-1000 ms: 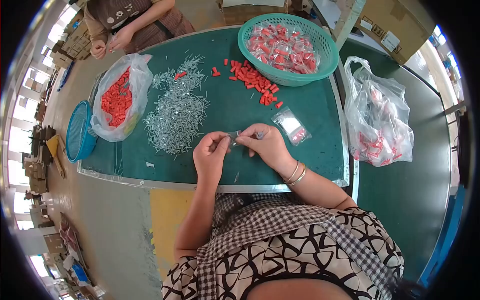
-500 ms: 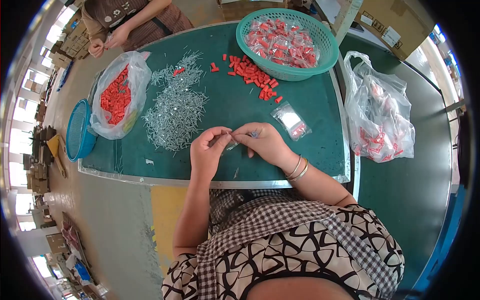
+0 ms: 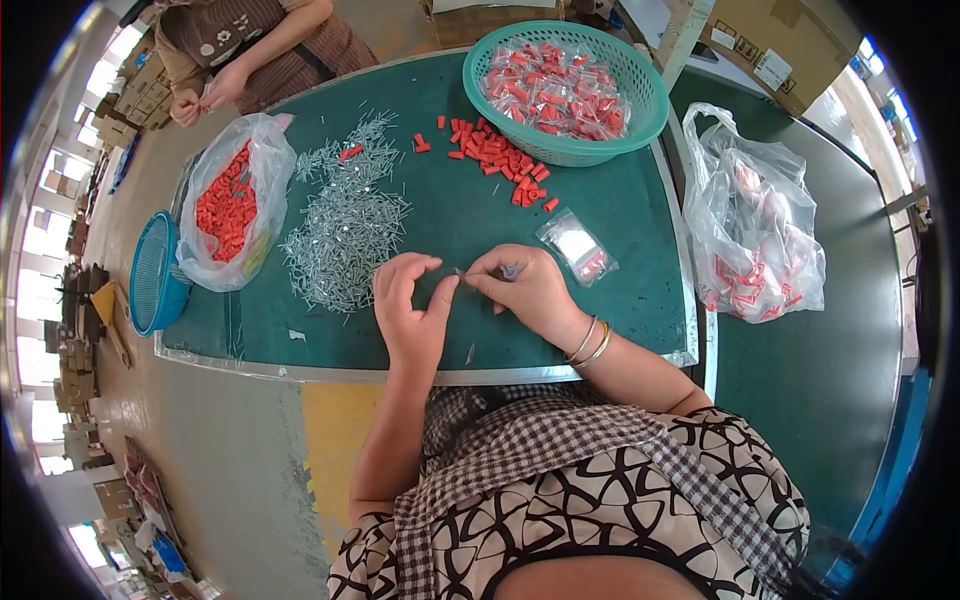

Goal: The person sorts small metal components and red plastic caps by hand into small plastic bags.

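Observation:
Over the front half of the green table, my left hand (image 3: 410, 312) is open, its index finger lifted away from the thumb. The thumb tip is close to the fingertips of my right hand (image 3: 525, 285), which pinches a small clear plastic bag (image 3: 460, 273), mostly hidden and hard to make out. A small greyish thing shows by the right fingers. Left of my hands lies a heap of silver screws (image 3: 345, 240). Loose red plastic plugs (image 3: 500, 155) are scattered beyond my hands. Right of them rests a clear packet (image 3: 577, 245) with red pieces inside.
A green basket (image 3: 648, 125) of bagged red plugs stands at the back right. An open plastic bag of red plugs (image 3: 225, 215) and a blue basket (image 3: 157, 285) sit left. A white plastic bag (image 3: 760, 230) lies right. Another person (image 3: 250, 50) works across the table.
My left index finger has lifted off the thumb, so the left hand has opened. The right hand keeps its pinch. The whole view has shifted slightly.

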{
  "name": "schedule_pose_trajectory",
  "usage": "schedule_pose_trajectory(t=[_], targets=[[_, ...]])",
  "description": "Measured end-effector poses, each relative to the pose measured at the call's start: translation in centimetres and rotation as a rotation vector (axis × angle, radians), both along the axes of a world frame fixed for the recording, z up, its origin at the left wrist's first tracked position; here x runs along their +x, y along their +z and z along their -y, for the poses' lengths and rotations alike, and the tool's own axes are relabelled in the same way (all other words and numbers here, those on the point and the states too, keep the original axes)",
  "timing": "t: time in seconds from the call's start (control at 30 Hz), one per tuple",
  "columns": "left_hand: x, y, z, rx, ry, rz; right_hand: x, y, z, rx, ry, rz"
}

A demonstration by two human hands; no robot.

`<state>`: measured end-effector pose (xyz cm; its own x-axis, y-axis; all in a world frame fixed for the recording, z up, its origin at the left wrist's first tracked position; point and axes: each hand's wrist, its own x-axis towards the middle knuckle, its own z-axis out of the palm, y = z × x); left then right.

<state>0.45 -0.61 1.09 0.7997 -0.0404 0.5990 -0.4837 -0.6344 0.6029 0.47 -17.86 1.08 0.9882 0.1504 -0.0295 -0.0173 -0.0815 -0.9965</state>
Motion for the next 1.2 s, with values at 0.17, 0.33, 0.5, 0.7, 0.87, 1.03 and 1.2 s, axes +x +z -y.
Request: schedule_pose_trajectory(t=[0.17, 0.33, 0.5, 0.7, 0.87, 1.03, 1.2], targets=[[-1.4, -0.5, 1.3, -0.093, -0.002, -0.141, -0.1, -0.3, -0.3, -0.169, -0.117, 0.34], [-1.3, -0.9, 1.8, -0.235, -0.004, -0.263, -0.1, -1.0, -0.6, -0.208, -0.12, 0.459], [-0.4, -0.7, 1.1, 0.125, 0.011, 0.062, -0.2, -0.8, -0.7, -0.197, -0.173, 0.412], [-0.3, -0.9, 1.2, 0.083, -0.007, -0.015, -0.2, -1.0, -0.4, -0.318, -0.205, 0.557], [0.0, 0.8, -0.6, -0.167, -0.111, -0.389, 0.1, 2.4, 0.6, -0.144, 0.13, 0.34], [-0.2, 2.2, -2.0, -0.198, -0.208, -0.573, 0.4, 0.8, 0.2, -0.212, 0.226, 0.548], [-0.6, 2.3, -2.1, -0.258, -0.205, -0.674, 0.3, 0.3, 0.3, -0.204, 0.233, 0.569]])
